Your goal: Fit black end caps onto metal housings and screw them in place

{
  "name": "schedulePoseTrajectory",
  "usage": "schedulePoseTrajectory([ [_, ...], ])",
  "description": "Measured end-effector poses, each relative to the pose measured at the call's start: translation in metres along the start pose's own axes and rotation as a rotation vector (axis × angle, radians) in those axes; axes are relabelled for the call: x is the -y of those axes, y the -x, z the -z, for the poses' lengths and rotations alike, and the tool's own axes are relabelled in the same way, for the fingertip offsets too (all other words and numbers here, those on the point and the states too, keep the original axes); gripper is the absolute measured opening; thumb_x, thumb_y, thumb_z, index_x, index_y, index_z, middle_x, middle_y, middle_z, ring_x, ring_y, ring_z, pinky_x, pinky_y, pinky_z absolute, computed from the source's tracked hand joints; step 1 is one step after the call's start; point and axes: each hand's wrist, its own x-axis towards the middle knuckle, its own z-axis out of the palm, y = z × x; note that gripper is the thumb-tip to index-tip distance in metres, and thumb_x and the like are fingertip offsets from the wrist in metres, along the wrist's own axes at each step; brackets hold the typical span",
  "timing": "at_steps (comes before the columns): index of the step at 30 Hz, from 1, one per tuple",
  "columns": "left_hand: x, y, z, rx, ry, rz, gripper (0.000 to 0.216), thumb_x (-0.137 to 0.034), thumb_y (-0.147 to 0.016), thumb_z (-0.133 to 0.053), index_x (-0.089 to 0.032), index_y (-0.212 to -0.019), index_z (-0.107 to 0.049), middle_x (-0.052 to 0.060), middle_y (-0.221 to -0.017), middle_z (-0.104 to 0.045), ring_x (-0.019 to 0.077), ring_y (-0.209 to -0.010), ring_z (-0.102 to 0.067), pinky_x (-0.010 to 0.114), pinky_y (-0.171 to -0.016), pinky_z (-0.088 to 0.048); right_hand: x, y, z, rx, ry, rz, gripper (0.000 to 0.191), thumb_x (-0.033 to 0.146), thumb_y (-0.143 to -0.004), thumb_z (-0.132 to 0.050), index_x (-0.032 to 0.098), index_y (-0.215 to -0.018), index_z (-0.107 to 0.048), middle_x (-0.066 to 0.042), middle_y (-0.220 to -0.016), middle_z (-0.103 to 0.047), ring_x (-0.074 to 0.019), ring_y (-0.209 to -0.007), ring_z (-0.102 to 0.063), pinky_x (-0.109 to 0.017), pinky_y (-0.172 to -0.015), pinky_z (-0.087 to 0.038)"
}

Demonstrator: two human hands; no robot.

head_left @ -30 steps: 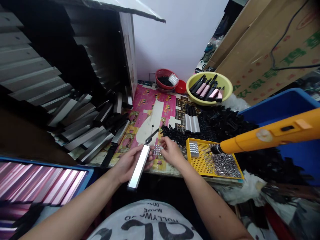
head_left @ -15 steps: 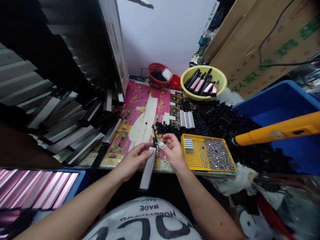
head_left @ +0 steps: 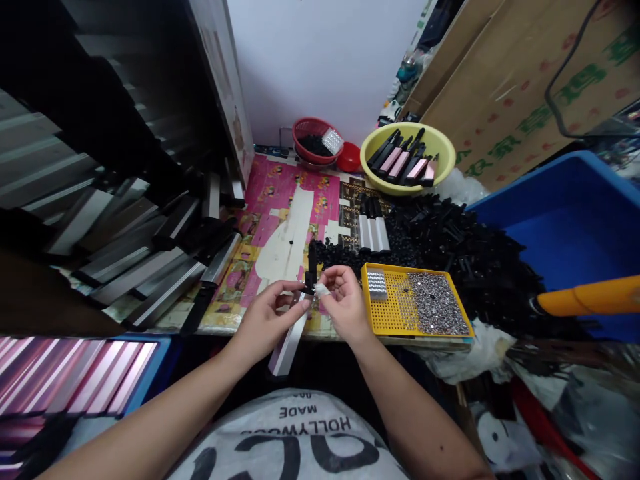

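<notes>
My left hand (head_left: 265, 320) is shut on a slim silver metal bar (head_left: 288, 340), pinching it near the upper end where a black plastic piece (head_left: 312, 267) stands up. My right hand (head_left: 345, 303) pinches a small pale, shiny piece (head_left: 323, 290) right beside that black piece. Its exact form is too small to tell. Both hands are close together above the table's front edge, and the fingers hide the joint between bar and black piece.
A yellow perforated tray (head_left: 415, 268) holds silver rhinestones to the right. Black plastic parts (head_left: 440, 247) lie heaped behind it. Further off are a yellow basin (head_left: 407, 141), a red basket (head_left: 310, 137), a blue bin (head_left: 565, 193), and stacked silver bars (head_left: 150, 267) at left.
The view has tilted, and the orange tool handle has slid toward the right edge. The silver bar now leans further left, with its black piece more upright between my hands.
</notes>
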Motion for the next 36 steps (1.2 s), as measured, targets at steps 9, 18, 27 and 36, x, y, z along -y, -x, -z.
schedulePoseTrajectory([
  [9,0.001,0.003,0.002,0.057,-0.148,-0.087,0.037,-0.039,-0.076,-0.062,-0.018,-0.106,-0.057,0.007,-0.101,-0.06,0.016,-0.083,-0.058,0.027,-0.072,-0.047,-0.014,-0.004,0.009,0.118,-0.198,-0.164,0.04,0.024,-0.073,-0.061,0.025,-0.112,-0.05,-0.003,-0.105,-0.061,-0.0161,-0.1,-0.057,-0.03,-0.085,-0.047],
  [18,0.009,-0.016,-0.003,0.101,-0.009,0.052,0.03,-0.043,-0.078,-0.057,-0.017,-0.09,-0.05,-0.001,-0.078,-0.058,0.0134,-0.068,-0.058,0.025,-0.062,-0.046,-0.034,0.008,-0.009,0.026,-0.231,-0.12,0.047,0.024,-0.073,-0.061,0.021,-0.118,-0.047,-0.007,-0.12,-0.057,-0.0176,-0.112,-0.053,-0.035,-0.1,-0.039],
  [27,-0.006,-0.013,-0.005,0.376,0.16,0.274,0.026,-0.042,-0.082,-0.048,-0.017,-0.087,-0.054,-0.001,-0.072,-0.057,0.0099,-0.049,-0.05,0.023,-0.044,-0.041,-0.018,-0.005,-0.002,-0.046,-0.283,-0.37,0.047,0.036,-0.07,-0.065,0.023,-0.113,-0.051,-0.003,-0.104,-0.061,-0.0107,-0.066,-0.057,-0.021,-0.049,-0.044],
  [36,-0.007,-0.013,-0.013,0.41,0.231,0.322,0.025,-0.04,-0.08,-0.053,-0.015,-0.08,-0.052,-0.001,-0.068,-0.054,0.0076,-0.044,-0.047,0.02,-0.04,-0.038,-0.008,-0.014,-0.002,-0.05,-0.268,-0.377,0.04,0.036,-0.063,-0.069,0.021,-0.099,-0.057,0.0,-0.082,-0.063,-0.0064,-0.049,-0.047,-0.017,-0.036,-0.033],
])
